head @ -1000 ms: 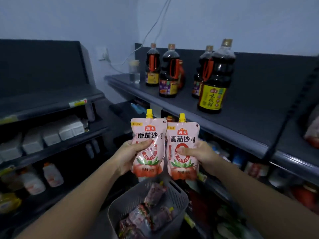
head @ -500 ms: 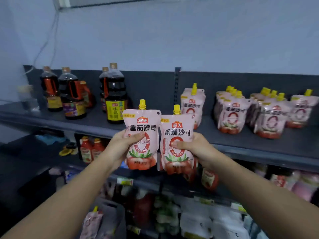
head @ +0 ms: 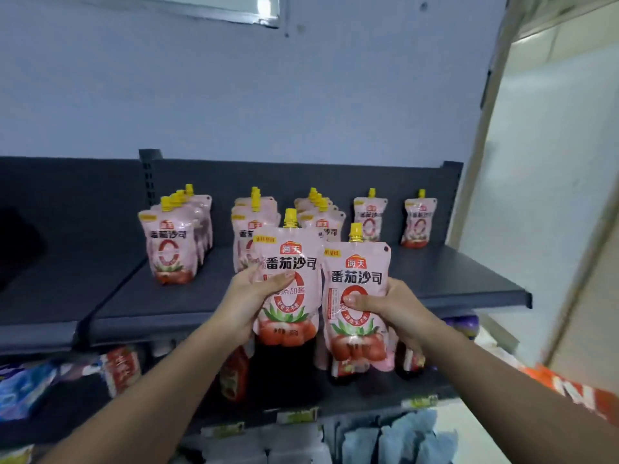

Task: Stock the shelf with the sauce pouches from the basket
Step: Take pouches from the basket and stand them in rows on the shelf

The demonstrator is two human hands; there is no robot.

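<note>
Dark grey shelving stands against a pale blue wall. Its top shelf (head: pixel 462 276) already carries spouted tomato sauce pouches: a deep left row (head: pixel 170 242), two more rows partly hidden behind the hands, and two single pouches at the back right, an inner one (head: pixel 369 217) and an outer one (head: pixel 418 221). The basket is out of view.

The left hand (head: pixel 249 298) is clamped on one sauce pouch (head: pixel 288 259), thumb across its front and fingers behind. The right hand (head: pixel 392 309) grips a second sauce pouch (head: pixel 356 272) the same way. Both pouches are upright, side by side in the air in front of the shelf, not yet set down.

The main risk, as I judge it, is a knock-on fall. These soft pouches stand only on their folded bases, and the rows are packed close, so a held pouch brushing a front one could topple a whole file backwards. With both hands full, neither is free to steady a wobbling pouch. Letting go before a base sits flat would probably leave it slumped or falling off the front edge. The glossy film may also slide under a thumb-only hold.
</note>
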